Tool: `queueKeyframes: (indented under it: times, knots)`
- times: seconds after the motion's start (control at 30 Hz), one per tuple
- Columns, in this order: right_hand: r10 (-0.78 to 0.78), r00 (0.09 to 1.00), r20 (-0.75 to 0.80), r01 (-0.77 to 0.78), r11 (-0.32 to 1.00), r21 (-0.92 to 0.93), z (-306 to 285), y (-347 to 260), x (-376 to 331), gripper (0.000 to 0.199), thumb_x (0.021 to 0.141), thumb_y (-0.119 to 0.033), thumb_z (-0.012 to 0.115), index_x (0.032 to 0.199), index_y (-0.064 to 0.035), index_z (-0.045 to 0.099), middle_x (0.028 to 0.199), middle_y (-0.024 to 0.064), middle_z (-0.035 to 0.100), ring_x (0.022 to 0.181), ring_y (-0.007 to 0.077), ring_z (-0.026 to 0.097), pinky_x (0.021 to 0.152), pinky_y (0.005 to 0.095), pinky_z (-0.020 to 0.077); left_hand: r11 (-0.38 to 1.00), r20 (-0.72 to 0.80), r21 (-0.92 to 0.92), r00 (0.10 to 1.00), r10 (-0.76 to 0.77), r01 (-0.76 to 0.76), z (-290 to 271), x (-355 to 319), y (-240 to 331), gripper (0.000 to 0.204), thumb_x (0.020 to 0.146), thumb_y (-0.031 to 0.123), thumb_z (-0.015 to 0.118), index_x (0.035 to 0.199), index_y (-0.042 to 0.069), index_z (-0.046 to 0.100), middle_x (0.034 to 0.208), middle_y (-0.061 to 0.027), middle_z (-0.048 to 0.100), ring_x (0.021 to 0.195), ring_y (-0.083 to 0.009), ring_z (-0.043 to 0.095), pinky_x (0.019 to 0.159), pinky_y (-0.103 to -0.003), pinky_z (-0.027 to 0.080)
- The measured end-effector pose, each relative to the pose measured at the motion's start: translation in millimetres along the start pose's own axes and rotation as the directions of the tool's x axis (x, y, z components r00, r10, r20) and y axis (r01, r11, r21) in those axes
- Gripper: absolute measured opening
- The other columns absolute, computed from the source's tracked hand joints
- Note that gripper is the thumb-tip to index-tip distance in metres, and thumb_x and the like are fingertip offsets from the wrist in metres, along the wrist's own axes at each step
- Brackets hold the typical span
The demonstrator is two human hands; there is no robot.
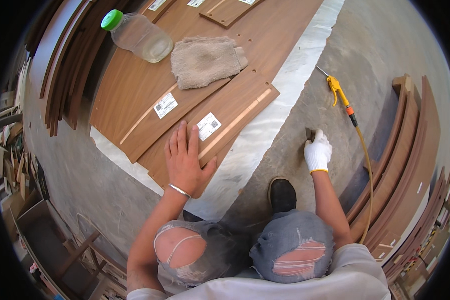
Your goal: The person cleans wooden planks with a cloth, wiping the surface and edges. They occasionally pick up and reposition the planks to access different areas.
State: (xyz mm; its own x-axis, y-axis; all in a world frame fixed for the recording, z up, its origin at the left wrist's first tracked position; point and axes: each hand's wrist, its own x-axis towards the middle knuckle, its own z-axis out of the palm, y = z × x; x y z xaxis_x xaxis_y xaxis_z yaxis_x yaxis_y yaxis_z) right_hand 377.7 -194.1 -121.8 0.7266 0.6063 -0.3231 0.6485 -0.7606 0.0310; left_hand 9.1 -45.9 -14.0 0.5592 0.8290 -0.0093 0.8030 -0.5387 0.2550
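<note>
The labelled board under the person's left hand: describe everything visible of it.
The board is long, narrow and flat, brown with a wood-like grain. A pale strip runs along its right side; a white label with a square code sits mid-board, and round holes show near the far end. It lies slantwise over other brown panelling, far end toward upper right. The bare left hand rests on its near part; its underside is hidden.

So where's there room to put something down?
Bare grey concrete floor shows between the white sheet and yellow air gun, and between that gun and the long brown boards. It's crowded on the brown wooden panels: beige cloth, clear green-capped bottle, bare left hand.
</note>
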Motion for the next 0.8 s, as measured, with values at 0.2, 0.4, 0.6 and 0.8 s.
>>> queueKeyframes:
  times: [0.2, 0.4, 0.6, 0.8]
  knots:
    - [0.01, 1.0, -0.023, -0.002, 0.937, 0.349, -9, 4, 3, 0.024, 0.092, -0.023, 0.071, 0.109, -0.0077, 0.068, 0.107, 0.0175, 0.076, 0.098, 0.0332, 0.074, 0.088, 0.0454, 0.0571, 0.998, 0.036, -0.039, 0.998, 0.051, -0.049, -9, 5, 7, 0.092, 0.08, 0.044, 0.083, 0.159, 0.014, 0.047, 0.158, -0.0243, 0.044, 0.135, -0.0433, 0.046, 0.113, -0.055, 0.037]
    - [-0.161, 0.983, 0.086, -0.065, 0.127, 0.99, -96, -44, -9, 0.012, 0.104, -0.007, 0.055, 0.11, -0.0007, 0.062, 0.095, 0.008, 0.069, 0.081, 0.0139, 0.066, 0.072, 0.0275, 0.0527, 0.983, 0.088, -0.109, 0.983, 0.159, -0.15, -17, 22, -19, 0.075, 0.089, 0.037, 0.076, 0.158, 0.017, 0.051, 0.154, -0.0176, 0.05, 0.133, -0.0418, 0.047, 0.113, -0.053, 0.038]
    - [-0.432, 0.902, 0.027, 0.044, 0.154, 0.987, -128, -93, 17, 0.015, 0.106, -0.012, 0.054, 0.113, -0.0025, 0.062, 0.086, 0.0006, 0.06, 0.067, 0.0077, 0.055, 0.059, 0.0269, 0.0437, 0.973, 0.008, -0.105, 0.979, 0.206, -0.204, -7, 25, -32, 0.076, 0.089, 0.036, 0.075, 0.157, 0.015, 0.051, 0.156, -0.0127, 0.051, 0.142, -0.0349, 0.046, 0.117, -0.051, 0.035]
    - [-0.302, 0.939, 0.165, -0.004, 0.469, 0.883, -143, -110, 25, 0.015, 0.106, -0.016, 0.058, 0.105, -0.0022, 0.064, 0.077, -0.002, 0.055, 0.065, 0.0066, 0.052, 0.055, 0.0258, 0.0407, 0.974, -0.011, -0.128, 0.982, 0.187, -0.187, -3, 25, -32, 0.075, 0.089, 0.038, 0.074, 0.156, 0.013, 0.051, 0.155, -0.0111, 0.053, 0.143, -0.033, 0.046, 0.119, -0.05, 0.034]
